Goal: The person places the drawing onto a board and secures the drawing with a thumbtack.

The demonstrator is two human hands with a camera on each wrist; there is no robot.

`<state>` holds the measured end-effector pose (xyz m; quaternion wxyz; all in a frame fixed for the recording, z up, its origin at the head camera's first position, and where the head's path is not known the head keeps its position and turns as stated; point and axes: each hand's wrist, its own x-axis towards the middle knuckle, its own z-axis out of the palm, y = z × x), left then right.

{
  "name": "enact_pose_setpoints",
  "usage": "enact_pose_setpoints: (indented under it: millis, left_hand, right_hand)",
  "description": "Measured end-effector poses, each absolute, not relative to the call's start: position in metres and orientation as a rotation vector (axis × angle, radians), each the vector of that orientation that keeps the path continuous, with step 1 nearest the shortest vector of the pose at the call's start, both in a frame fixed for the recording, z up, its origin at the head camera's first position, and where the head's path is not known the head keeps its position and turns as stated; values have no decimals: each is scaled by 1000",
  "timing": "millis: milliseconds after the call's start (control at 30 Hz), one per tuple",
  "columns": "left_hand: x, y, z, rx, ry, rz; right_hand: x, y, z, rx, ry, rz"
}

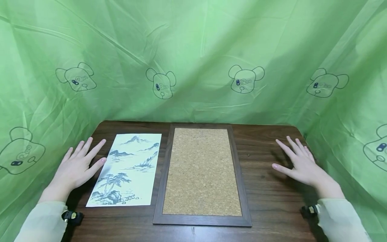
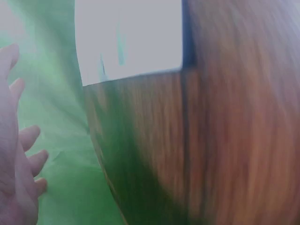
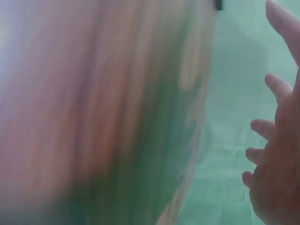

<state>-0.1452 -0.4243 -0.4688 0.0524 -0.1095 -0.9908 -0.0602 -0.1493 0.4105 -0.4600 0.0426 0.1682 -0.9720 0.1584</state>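
A white paper print (image 1: 137,181) with blue-grey mountains and pine trees lies on the left of the dark wooden table (image 1: 272,208). To its right, a corkboard (image 1: 202,171) in a dark wood frame lies flat, its cork side up. My left hand (image 1: 77,166) is spread with straight fingers just left of the print, holding nothing; its thumb tip is close to the paper's edge. On the far right my right hand (image 1: 299,164) is likewise spread and holds nothing, well apart from the corkboard. Both wrist views are blurred but show the fingers extended.
Green cloth (image 1: 199,97) with mouse-head drawings hangs behind the table and along both sides. Each wrist wears a dark strapped device, one on the left wrist (image 1: 72,216) and one on the right wrist (image 1: 309,211).
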Motion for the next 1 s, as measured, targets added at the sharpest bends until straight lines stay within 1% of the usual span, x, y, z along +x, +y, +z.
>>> enact_pose_setpoints:
  millis: [167,567,733,1000]
  left_hand:
    - [-147,-425,-477,-261,-3017,-366]
    - [-155,-418,-480,-59,-2923,-675]
    - [-157,-416,-487,-42,-2968,-725]
    - [-162,-411,-493,-33,-3049,-720]
  right_hand:
    - [-161,385,-457,491,-2984,668]
    - [-182,320,-470,603,-2927,962]
    - [-182,304,-477,639,-2944,1078]
    - [-180,292,-484,765,-2908,1279]
